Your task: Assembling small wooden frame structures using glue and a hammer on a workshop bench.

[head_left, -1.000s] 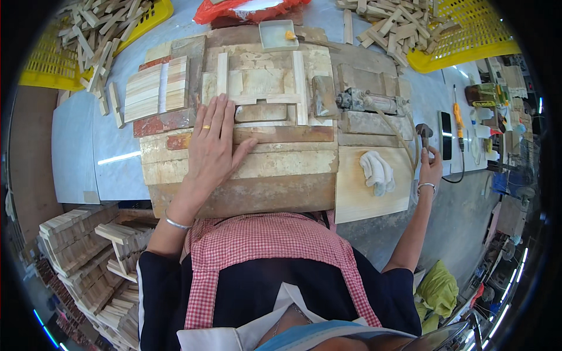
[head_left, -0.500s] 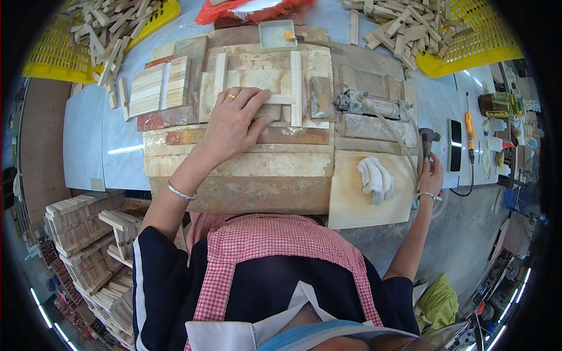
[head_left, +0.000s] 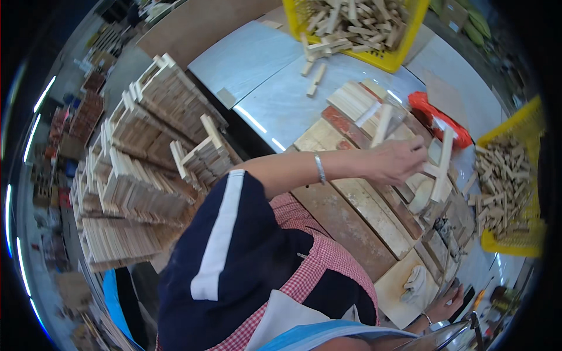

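My left hand (head_left: 398, 162) is closed over the crossbar of an H-shaped wooden frame (head_left: 443, 167), above the worn wooden work boards. One upright bar (head_left: 382, 125) of it shows on the left of the hand, the other on its right; my fingers hide part of the crossbar. Low on the right, my right hand (head_left: 448, 303) is curled at the table edge around a hammer, whose dark head (head_left: 455, 283) just shows above the fingers; its handle is hidden. Between that hand and the boards, a crumpled white cloth (head_left: 415, 284) lies on a pale panel.
Tall stacks of finished-looking wooden frames (head_left: 146, 181) stand at my left. Yellow baskets (head_left: 383, 60) of loose wood pieces sit at the far side and right. Flat slats (head_left: 353, 100) and a red plastic bag (head_left: 432, 111) lie behind the frame. A metal clamp cylinder (head_left: 448, 231) sits right of it.
The view has swung left, bringing the frame stacks in. My left hand has gone from lying flat across the wooden frame to gripping its crossbar. My right hand stays by the hammer.
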`<state>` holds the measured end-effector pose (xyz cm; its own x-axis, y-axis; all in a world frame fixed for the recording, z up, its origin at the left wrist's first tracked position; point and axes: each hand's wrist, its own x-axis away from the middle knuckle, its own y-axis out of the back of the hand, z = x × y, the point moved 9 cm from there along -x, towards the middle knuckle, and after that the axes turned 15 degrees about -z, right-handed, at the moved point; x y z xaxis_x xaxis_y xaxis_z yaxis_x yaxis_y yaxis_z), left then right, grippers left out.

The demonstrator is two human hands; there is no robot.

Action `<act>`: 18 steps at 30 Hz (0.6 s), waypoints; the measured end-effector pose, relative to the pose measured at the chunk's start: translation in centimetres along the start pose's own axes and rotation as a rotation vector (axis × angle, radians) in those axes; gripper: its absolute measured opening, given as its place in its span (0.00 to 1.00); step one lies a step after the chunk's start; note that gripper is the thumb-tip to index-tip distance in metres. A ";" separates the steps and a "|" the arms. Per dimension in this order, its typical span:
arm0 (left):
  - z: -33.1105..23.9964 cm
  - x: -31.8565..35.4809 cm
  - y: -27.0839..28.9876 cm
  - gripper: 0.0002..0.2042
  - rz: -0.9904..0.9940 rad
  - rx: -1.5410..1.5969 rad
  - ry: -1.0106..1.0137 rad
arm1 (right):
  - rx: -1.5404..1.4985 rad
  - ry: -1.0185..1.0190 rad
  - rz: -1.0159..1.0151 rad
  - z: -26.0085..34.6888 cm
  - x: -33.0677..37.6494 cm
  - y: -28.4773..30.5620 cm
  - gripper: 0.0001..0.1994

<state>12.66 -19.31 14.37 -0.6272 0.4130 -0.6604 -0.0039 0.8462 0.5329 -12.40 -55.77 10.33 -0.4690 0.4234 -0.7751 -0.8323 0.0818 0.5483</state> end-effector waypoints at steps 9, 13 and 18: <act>5.9 17.4 26.0 0.12 -0.231 -0.632 0.458 | -0.210 0.116 0.152 8.6 0.2 -5.7 0.12; 7.5 25.8 33.1 0.12 -0.209 -0.860 0.678 | -0.247 0.147 0.201 11.7 0.4 -6.4 0.10; 9.8 30.4 36.4 0.12 -0.166 -0.950 0.763 | -0.325 0.059 0.249 14.4 0.5 -6.6 0.10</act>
<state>1.12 27.39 8.51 -0.8587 -0.2488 -0.4481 -0.4922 0.1569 0.8562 -2.84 -43.15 10.85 -0.6763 0.3407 -0.6532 -0.7367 -0.3100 0.6010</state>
